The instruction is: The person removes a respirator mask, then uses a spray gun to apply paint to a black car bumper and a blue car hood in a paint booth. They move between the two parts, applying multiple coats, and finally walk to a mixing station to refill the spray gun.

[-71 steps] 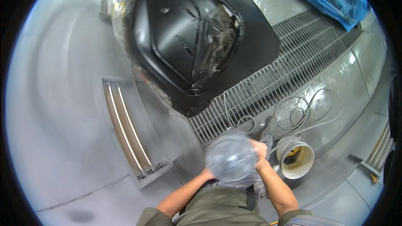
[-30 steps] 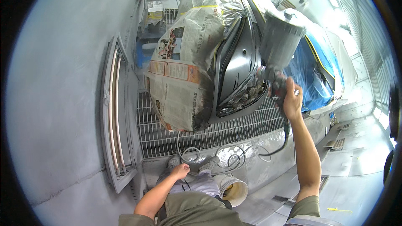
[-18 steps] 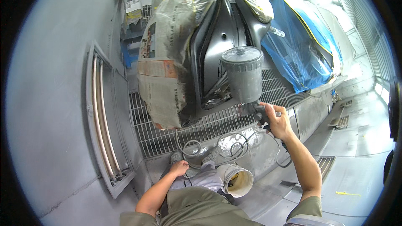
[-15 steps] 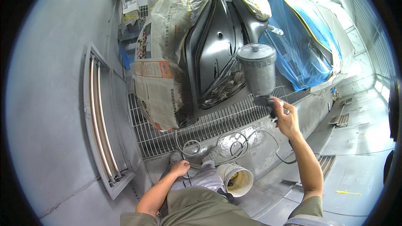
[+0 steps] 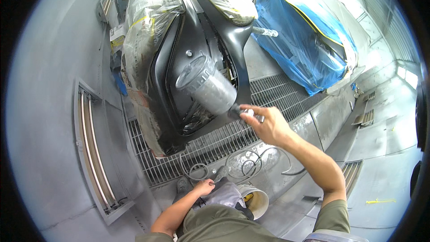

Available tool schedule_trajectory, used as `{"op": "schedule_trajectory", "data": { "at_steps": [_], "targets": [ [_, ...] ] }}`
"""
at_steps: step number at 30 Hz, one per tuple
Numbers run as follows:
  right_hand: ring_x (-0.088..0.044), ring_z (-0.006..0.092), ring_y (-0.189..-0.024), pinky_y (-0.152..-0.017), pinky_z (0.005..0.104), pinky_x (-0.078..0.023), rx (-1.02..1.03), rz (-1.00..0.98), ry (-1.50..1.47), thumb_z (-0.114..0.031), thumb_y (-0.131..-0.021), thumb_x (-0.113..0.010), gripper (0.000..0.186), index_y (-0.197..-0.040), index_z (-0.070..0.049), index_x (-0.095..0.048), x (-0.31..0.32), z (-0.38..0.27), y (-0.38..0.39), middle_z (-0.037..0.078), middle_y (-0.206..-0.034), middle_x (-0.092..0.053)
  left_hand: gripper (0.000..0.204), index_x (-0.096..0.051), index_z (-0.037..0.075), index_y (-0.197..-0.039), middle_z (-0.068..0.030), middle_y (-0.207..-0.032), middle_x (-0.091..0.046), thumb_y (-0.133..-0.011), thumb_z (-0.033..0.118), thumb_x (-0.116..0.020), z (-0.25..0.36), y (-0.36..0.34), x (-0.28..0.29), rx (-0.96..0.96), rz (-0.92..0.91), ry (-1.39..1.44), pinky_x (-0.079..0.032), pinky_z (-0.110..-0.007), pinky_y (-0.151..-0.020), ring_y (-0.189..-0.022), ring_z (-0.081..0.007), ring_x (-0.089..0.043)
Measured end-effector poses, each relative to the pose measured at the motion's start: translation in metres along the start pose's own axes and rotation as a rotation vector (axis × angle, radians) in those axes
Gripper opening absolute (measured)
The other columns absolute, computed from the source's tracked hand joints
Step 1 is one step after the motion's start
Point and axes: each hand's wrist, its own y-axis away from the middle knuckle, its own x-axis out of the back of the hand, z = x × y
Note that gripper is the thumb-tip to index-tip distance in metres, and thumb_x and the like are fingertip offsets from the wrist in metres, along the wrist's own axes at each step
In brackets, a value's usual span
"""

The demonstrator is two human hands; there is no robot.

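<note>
My right hand (image 5: 269, 125) is closed round the handle of a spray gun (image 5: 236, 111). Its large translucent grey cup (image 5: 211, 90) tilts to the upper left, hiding part of the dark, glossy car body panel (image 5: 182, 60) beyond. Newspaper and clear plastic film (image 5: 142, 47), edged with yellow tape, wrap the car on both sides of that panel. Low in front of my body, my left hand (image 5: 205, 187) is curled closed by my thigh; what it holds, if anything, cannot be made out. The gun's nozzle is hidden behind its cup.
A grey hose (image 5: 251, 163) lies coiled on the floor by my feet, near a white bucket (image 5: 259, 204). Metal floor grating (image 5: 210, 141) runs below the car. Another car under blue film (image 5: 300, 40) stands at the right. A recessed lamp panel (image 5: 92, 152) lines the left wall.
My right hand has carried the spray gun leftward, and its cup has gone from upright to tilted left across the panel. My left hand has shifted slightly right and down. The view has also shifted.
</note>
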Motion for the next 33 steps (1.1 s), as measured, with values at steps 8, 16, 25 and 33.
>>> {"op": "schedule_trajectory", "data": {
  "at_steps": [8, 16, 25, 33],
  "targets": [
    [-0.074, 0.0396, -0.081, -0.077, 0.0432, -0.056, 0.034, 0.194, 0.205, -0.038, -0.104, -0.067, 0.044, -0.132, -0.005, -0.07, 0.088, 0.011, -0.027, 0.027, -0.084, -0.072, 0.046, -0.07, 0.006, -0.129, -0.0151, -0.123, -0.075, -0.095, 0.037, -0.067, 0.108, -0.053, -0.062, -0.211, 0.004, 0.123, -0.055, -0.042, -0.1, -0.117, -0.031, -0.071],
    [-0.076, 0.0421, -0.085, -0.086, 0.0466, -0.059, 0.193, -0.155, 0.417, -0.055, -0.103, -0.063, 0.056, -0.133, -0.008, -0.072, 0.089, -0.001, -0.065, 0.026, -0.083, -0.074, 0.048, -0.07, 0.01, -0.13, -0.0151, -0.13, -0.073, -0.096, 0.042, -0.066, 0.188, -0.113, -0.11, -0.337, 0.005, 0.122, -0.053, -0.042, -0.104, -0.122, -0.0311, -0.068],
    [-0.074, 0.0436, -0.098, -0.09, 0.0453, -0.056, 0.37, 0.323, 0.293, -0.048, -0.105, -0.061, 0.054, -0.134, -0.004, -0.07, 0.142, -0.013, -0.135, 0.032, -0.093, -0.073, 0.051, -0.068, 0.009, -0.134, -0.0157, -0.132, -0.072, -0.095, 0.043, -0.065, 0.181, -0.122, -0.091, -0.245, 0.094, 0.143, -0.053, -0.042, -0.103, -0.123, -0.0319, -0.068],
    [-0.066, 0.0134, -0.063, -0.043, 0.0299, -0.053, 0.096, 0.17, -0.291, -0.065, -0.104, -0.054, 0.072, -0.124, 0.002, -0.072, 0.133, -0.048, -0.116, 0.009, -0.08, -0.068, 0.111, -0.026, 0.006, -0.163, -0.0249, -0.159, -0.043, -0.076, 0.031, -0.089, 0.28, -0.085, -0.026, -0.718, 0.366, 0.195, -0.037, -0.046, -0.123, -0.148, -0.0396, -0.043]
  ]
}}
